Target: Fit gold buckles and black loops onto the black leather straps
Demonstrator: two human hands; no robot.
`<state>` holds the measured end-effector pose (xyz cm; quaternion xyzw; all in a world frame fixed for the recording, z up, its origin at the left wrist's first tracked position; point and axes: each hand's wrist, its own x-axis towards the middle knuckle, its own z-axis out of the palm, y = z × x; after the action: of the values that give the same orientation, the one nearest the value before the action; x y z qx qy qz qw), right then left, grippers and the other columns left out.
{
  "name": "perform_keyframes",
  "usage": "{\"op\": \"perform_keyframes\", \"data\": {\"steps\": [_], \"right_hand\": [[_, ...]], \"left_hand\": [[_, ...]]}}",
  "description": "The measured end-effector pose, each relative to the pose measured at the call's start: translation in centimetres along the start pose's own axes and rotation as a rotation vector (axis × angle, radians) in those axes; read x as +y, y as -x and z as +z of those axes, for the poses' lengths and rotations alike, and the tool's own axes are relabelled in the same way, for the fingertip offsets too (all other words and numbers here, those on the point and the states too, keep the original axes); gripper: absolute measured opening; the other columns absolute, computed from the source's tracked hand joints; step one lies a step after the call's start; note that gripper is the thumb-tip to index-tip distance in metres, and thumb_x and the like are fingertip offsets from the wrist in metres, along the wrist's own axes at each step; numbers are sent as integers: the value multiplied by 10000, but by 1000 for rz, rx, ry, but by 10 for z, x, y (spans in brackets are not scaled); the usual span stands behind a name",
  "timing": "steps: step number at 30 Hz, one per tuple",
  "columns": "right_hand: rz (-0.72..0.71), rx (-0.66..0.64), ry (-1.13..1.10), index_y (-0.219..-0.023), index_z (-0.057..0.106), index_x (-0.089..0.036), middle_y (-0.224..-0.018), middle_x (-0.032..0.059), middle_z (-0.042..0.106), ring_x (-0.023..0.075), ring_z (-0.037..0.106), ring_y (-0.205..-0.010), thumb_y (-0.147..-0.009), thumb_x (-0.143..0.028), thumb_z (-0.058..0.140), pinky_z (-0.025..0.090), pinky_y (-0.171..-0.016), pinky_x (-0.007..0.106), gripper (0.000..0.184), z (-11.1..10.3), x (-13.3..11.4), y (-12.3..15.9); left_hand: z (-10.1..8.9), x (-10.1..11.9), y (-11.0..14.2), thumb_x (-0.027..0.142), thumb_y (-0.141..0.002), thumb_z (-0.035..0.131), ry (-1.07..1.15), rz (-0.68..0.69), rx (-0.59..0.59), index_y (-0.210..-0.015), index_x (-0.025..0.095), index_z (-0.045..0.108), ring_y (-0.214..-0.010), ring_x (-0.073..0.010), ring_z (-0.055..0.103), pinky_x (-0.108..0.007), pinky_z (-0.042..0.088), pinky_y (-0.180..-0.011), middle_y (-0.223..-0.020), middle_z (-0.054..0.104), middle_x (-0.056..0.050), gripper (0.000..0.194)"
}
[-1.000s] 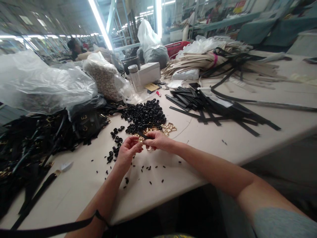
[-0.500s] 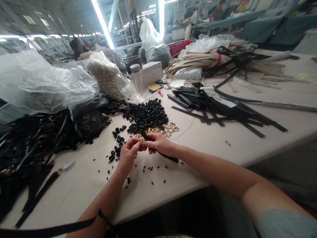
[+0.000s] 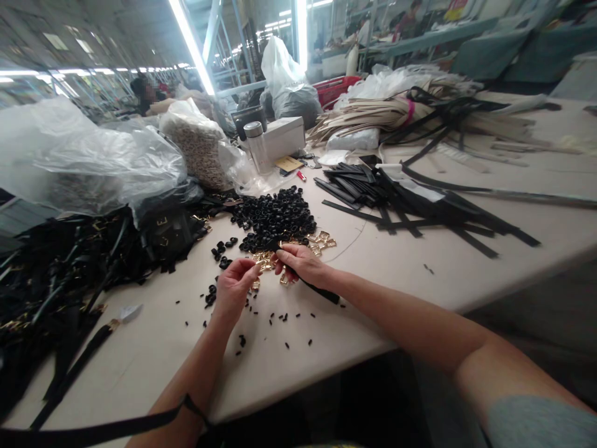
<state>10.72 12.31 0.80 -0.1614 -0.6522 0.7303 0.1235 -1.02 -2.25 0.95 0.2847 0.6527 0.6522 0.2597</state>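
Observation:
My right hand [image 3: 303,264] grips a black strap [image 3: 326,294], whose lower end sticks out beneath the palm toward the table edge. To its left, my left hand [image 3: 236,283] has thumb and forefinger pinched together. Whatever sits between those fingertips is too small to make out against the gold metal buckles [image 3: 324,239] behind. Just beyond both hands rises a heap of black loops [image 3: 275,214], with several more loops scattered at its left. Small black bits [image 3: 282,317] lie on the table in front of the hands.
Black straps with gold fittings [image 3: 116,249] cover the table's left side, below clear plastic bags [image 3: 93,162]. Cut black strips [image 3: 396,199] are piled at right. A glass bottle [image 3: 259,149] and a white box [image 3: 285,137] stand behind the loops. Beige strips [image 3: 368,118] lie farther back.
My left hand has come away from my right hand, a little to the left. The right hand has stayed nearly in place with the strap, and more gold buckles show between the hands.

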Motion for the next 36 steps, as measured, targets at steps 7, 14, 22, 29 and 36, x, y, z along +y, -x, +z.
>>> {"op": "perform_keyframes", "data": {"steps": [7, 14, 22, 29, 36], "right_hand": [[-117, -39, 404, -782, 533, -161, -660, -36, 613, 36, 504, -429, -911, -193, 484, 411, -449, 149, 141, -8, 1, 0], [-130, -59, 328, -787, 530, -156, -679, -23, 600, 43, 498, -433, -918, -229, 452, 396, -427, 155, 170, -7, 2, 1], [-99, -81, 360, -817, 534, -165, -675, -23, 597, 55, 515, -438, -929, -234, 449, 408, -440, 171, 157, -6, 0, 3], [-106, -122, 413, -836, 559, -157, -689, -18, 615, 52, 520, -438, -937, -243, 446, 413, -452, 171, 174, -6, 0, 4], [-76, -276, 449, -897, 585, -157, -708, -22, 607, 48, 512, -454, -940, -259, 446, 408, -462, 169, 178, -6, -2, 8]], "left_hand": [[-8, 3, -4, 339, -702, 759, 116, -41, -29, -783, 163, 678, -613, -103, 549, -216, 456, -601, -703, 630, -5, 210], [-3, 13, 4, 344, -693, 744, -116, 57, -46, -715, 193, 678, -618, -135, 535, -252, 464, -619, -692, 604, -15, 166], [3, 23, 12, 287, -732, 710, -330, 272, -61, -712, 206, 687, -645, -144, 531, -251, 454, -611, -762, 602, -28, 87], [-6, 7, 2, 354, -724, 738, -17, -54, -114, -746, 162, 661, -619, -116, 519, -225, 447, -597, -675, 592, -8, 209], [-8, 7, -1, 359, -698, 760, 53, -127, -91, -744, 145, 659, -594, -101, 542, -218, 472, -594, -688, 612, -13, 241]]}}
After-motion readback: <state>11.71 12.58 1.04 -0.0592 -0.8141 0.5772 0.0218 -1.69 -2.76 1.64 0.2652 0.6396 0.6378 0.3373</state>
